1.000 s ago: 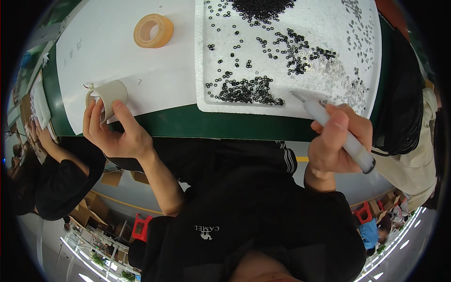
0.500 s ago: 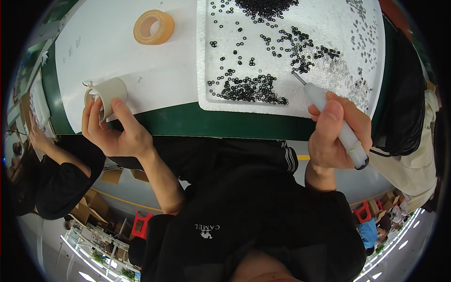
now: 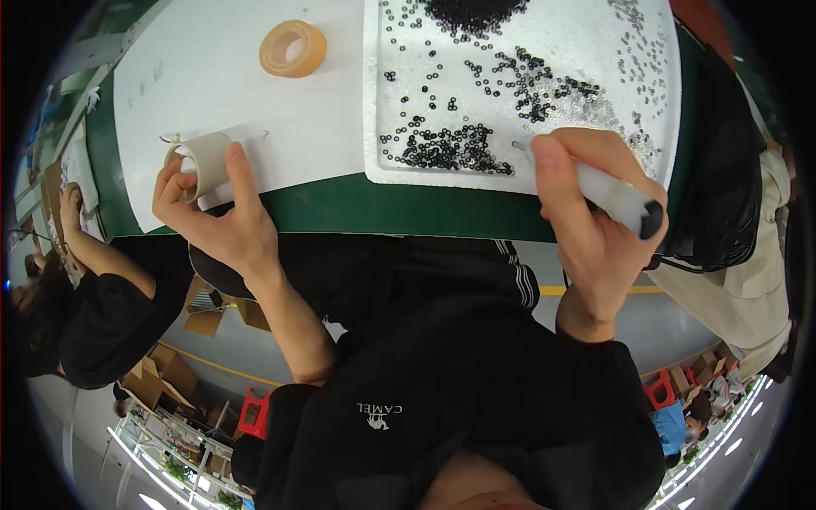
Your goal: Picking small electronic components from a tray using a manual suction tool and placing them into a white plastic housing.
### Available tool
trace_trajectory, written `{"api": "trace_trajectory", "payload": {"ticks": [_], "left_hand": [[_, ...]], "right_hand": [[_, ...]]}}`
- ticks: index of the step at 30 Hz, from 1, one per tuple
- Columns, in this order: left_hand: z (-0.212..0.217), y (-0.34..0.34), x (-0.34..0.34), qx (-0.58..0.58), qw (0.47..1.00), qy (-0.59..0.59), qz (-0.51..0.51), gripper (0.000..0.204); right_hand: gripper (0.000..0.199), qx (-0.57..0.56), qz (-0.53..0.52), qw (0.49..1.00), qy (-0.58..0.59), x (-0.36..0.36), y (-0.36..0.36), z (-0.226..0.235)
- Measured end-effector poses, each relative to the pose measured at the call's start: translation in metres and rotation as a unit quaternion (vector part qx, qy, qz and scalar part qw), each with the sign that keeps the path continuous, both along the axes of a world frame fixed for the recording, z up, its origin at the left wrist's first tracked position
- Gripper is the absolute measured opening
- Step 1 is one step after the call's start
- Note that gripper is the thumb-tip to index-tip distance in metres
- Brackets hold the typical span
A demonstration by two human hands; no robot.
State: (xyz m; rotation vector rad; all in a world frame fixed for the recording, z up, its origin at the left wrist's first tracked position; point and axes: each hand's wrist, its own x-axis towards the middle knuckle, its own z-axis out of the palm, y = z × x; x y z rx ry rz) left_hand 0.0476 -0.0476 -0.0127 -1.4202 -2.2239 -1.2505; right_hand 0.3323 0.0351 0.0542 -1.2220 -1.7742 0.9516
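Observation:
My left hand [image 3: 221,217] grips a short cream tube [image 3: 213,160], thumb along its outside and fingers curled at its open end. Something small and white, with a thin stick-like bit [image 3: 173,138], shows at that end; I cannot make out what it is. My right hand [image 3: 586,212] is wrapped round a white pen-shaped tool [image 3: 600,184] with a black end cap. Its thin metal tip [image 3: 518,145] points left over the white foam tray [image 3: 518,180], just right of a cluster of small black rings [image 3: 455,149]. Whether the tip touches the tray, I cannot tell.
More black rings [image 3: 476,13] are heaped at the tray's far side, and pale shiny rings [image 3: 642,59] lie along its right. A tape roll [image 3: 293,49] rests on white paper [image 3: 204,76]. A black bag [image 3: 722,178] is at the right; a co-worker [image 3: 106,314] sits at the left.
The tool's tip has moved slightly left and down, and the tool now lies flatter in my right hand. My left hand still holds the tube. The whole view has shifted slightly.

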Motion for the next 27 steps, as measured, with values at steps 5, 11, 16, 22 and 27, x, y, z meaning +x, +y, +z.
{"api": "trace_trajectory", "payload": {"ticks": [5, 11, 16, 22, 27], "left_hand": [[0.016, -0.006, 0.005, 0.108, 0.977, -0.181, 0.02, 0.028], [0.067, -0.006, 0.062, 0.261, 0.69, -0.673, -0.057, 0.039], [0.084, -0.004, 0.087, 0.272, 0.71, -0.646, -0.068, 0.034], [0.096, -0.007, 0.107, 0.254, 0.748, -0.61, -0.062, 0.031], [0.102, -0.01, 0.113, 0.251, 0.794, -0.552, -0.042, 0.027]], "right_hand": [[0.015, -0.073, 0.163, 0.973, 0.146, 0.018, -0.001, 0.017], [0.025, -0.015, 0.225, 0.966, 0.13, 0.002, -0.034, 0.018], [0.029, 0.091, 0.186, 0.974, 0.087, -0.043, -0.062, 0.018], [0.027, 0.156, 0.176, 0.971, 0.039, -0.048, -0.067, 0.023], [0.026, 0.157, 0.175, 0.971, 0.05, -0.048, -0.073, 0.023]]}}
